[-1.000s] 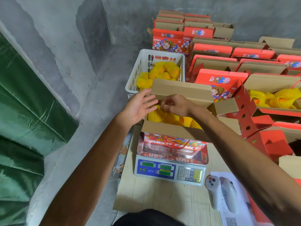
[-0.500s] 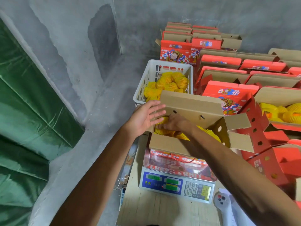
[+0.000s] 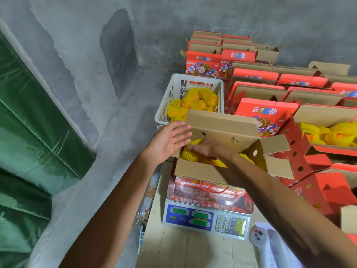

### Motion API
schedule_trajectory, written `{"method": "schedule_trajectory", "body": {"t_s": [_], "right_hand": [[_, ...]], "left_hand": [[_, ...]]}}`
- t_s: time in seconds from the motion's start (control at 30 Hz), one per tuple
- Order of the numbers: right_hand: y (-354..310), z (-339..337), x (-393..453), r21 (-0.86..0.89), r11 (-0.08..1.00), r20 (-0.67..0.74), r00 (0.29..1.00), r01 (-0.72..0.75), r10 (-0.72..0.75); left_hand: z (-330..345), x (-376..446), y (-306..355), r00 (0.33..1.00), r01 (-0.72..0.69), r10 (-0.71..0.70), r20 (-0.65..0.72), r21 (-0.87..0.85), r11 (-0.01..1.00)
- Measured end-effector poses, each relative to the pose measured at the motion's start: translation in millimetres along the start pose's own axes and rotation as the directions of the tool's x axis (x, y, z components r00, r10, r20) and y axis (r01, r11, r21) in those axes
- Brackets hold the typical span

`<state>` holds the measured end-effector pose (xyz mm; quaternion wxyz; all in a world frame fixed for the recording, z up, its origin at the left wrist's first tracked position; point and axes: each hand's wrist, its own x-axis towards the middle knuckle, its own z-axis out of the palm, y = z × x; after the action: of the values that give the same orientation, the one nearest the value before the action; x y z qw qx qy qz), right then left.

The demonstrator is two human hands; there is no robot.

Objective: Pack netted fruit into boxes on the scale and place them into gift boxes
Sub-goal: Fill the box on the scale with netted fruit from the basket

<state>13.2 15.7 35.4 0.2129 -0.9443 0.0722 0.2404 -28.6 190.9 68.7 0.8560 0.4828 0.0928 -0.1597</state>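
Yellow netted fruit (image 3: pixel 190 154) lay inside the cardboard box (image 3: pixel 222 130) on the scale (image 3: pixel 204 217), its long axis running nine to three. Nearer was the right hand (image 3: pixel 207 148), reaching in from five o'clock and pressing down on the fruit; its fingers seemed loosely spread. At nine o'clock the left hand (image 3: pixel 170 141), flat and released, touched the box's end.

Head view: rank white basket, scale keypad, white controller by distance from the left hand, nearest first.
From the left hand:
1. white basket, just beyond the hand, fruit inside.
2. scale keypad, below and right, on the scale's front panel.
3. white controller, farther right, at the table's near edge.
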Motion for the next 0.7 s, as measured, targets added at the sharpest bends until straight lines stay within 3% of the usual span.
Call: {"method": "schedule_trajectory", "body": {"t_s": [0.2,0.3,0.37,0.47,0.57,0.7], "right_hand": [[33.0,-19.6,1.0,0.093,0.992,-0.149,0.986,0.082,-0.068],[50.4,-29.1,-7.5,-0.056,0.996,-0.105,0.991,0.075,-0.081],[54.9,-28.7,-14.2,-0.197,0.979,-0.104,0.991,0.058,-0.079],[58.9,-27.5,-17.3,-0.345,0.938,-0.195,0.975,0.033,-0.106],[69.7,-33.1,-18.9,-0.448,0.891,-0.331,0.940,-0.074,-0.089],[90.4,-28.6,-16.2,-0.479,0.875,-0.204,0.978,-0.070,-0.034]], "left_hand": [[17.7,-4.6,-7.8,0.999,0.010,-0.014,0.044,0.081,0.997],[27.3,-6.1,-14.7,0.997,0.000,-0.011,0.073,0.148,0.989],[35.3,-4.8,-20.1,0.999,-0.034,0.020,0.048,0.318,0.947],[48.6,-0.1,-28.5,0.995,-0.097,0.078,0.058,0.676,0.730],[55.6,6.2,-34.9,0.991,-0.120,0.012,0.135,0.835,0.538],[65.0,18.7,-37.0,0.977,-0.122,-0.137,0.164,0.954,0.275]]}}
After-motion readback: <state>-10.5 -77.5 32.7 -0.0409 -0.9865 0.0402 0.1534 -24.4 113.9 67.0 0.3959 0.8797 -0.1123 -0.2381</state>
